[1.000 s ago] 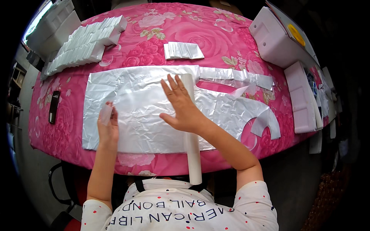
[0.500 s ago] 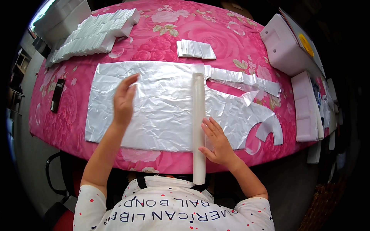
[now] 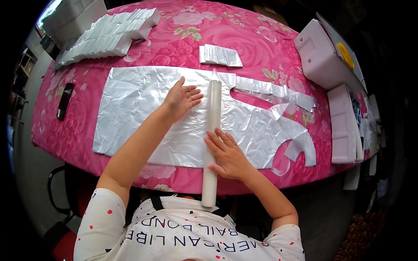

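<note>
A silvery-white plastic sheet (image 3: 135, 113), cut like an apron with a strap and rounded cut-outs at its right end, lies flat and wrinkled before me. Across it runs a long whitish tube (image 3: 210, 185), its near end reaching past the table edge toward my shirt. My right hand (image 3: 227, 154) rests against the tube's right side with fingers stretched out, gripping nothing. Left of the tube's upper part, my left hand (image 3: 180, 101) is over the sheet, empty and with fingers apart.
A pink flowered cloth (image 3: 244, 26) covers the table. Folded silvery packets (image 3: 220, 55) lie beyond the sheet, and many more are stacked (image 3: 104, 37) at far left. A black narrow object (image 3: 65, 101) lies left. White foam boxes (image 3: 320, 52) stand at right.
The tube has shifted a little left over the sheet, with my right hand following it. My left hand has swung right, closer to the tube, and its fingers now point right.
</note>
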A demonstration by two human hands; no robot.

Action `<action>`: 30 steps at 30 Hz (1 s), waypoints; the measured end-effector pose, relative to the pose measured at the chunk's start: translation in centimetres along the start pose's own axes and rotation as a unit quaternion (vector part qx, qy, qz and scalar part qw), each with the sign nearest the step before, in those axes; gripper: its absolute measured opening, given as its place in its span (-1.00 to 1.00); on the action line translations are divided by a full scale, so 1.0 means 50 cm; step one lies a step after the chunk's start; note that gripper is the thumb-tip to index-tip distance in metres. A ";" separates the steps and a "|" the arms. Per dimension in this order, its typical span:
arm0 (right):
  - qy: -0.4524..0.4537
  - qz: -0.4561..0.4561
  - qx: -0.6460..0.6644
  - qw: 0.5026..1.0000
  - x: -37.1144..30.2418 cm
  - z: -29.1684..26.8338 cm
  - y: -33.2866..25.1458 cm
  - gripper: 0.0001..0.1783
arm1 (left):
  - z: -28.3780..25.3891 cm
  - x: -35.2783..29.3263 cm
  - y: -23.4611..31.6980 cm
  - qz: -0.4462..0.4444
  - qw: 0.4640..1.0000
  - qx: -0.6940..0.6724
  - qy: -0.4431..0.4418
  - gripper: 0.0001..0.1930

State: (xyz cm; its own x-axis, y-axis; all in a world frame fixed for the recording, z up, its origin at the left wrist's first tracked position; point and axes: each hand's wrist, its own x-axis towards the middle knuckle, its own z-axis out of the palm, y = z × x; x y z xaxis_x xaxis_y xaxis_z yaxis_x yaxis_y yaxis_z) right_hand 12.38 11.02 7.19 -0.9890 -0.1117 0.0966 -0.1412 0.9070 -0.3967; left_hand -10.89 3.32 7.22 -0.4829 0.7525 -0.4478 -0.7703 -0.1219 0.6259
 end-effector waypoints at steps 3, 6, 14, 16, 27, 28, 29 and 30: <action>-0.031 -0.094 -0.012 0.995 0.125 0.048 -0.082 -0.18 | -0.110 -0.069 0.050 0.093 0.987 0.107 0.071 -0.36; -0.075 -0.244 0.288 0.923 0.223 0.092 -0.209 -0.23 | -0.207 -0.175 0.111 0.128 0.975 0.146 0.110 -0.39; 0.061 -0.226 0.174 0.956 0.324 0.083 -0.180 -0.49 | -0.421 -0.533 0.100 0.177 0.925 0.234 0.240 -0.40; 0.011 -0.203 0.076 0.976 0.351 0.101 -0.153 -0.46 | -0.440 -0.580 0.071 0.175 0.917 0.255 0.251 -0.42; 0.103 -0.050 0.030 0.993 0.569 0.283 -0.346 -0.33 | -0.342 -0.555 -0.032 0.185 0.533 0.747 0.351 -0.28; 0.136 -0.006 0.071 0.988 0.573 0.293 -0.361 -0.28 | -0.344 -0.550 -0.028 0.142 0.562 0.731 0.360 -0.25; 0.166 0.036 0.110 0.979 0.573 0.298 -0.378 -0.24 | -0.348 -0.548 -0.026 0.098 0.591 0.710 0.371 -0.23; 0.196 0.079 0.149 0.966 0.571 0.299 -0.386 -0.20 | -0.352 -0.549 -0.021 0.114 0.636 0.676 0.353 -0.23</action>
State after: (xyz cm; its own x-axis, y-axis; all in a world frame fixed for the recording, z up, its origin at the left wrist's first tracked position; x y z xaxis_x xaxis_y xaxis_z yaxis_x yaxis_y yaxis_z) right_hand -13.78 -15.73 3.96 -0.9150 0.2339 0.3287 -0.0542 0.7361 -0.6747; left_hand -4.17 -28.59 7.60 -0.9525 0.2785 -0.1230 0.1861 0.8523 0.4889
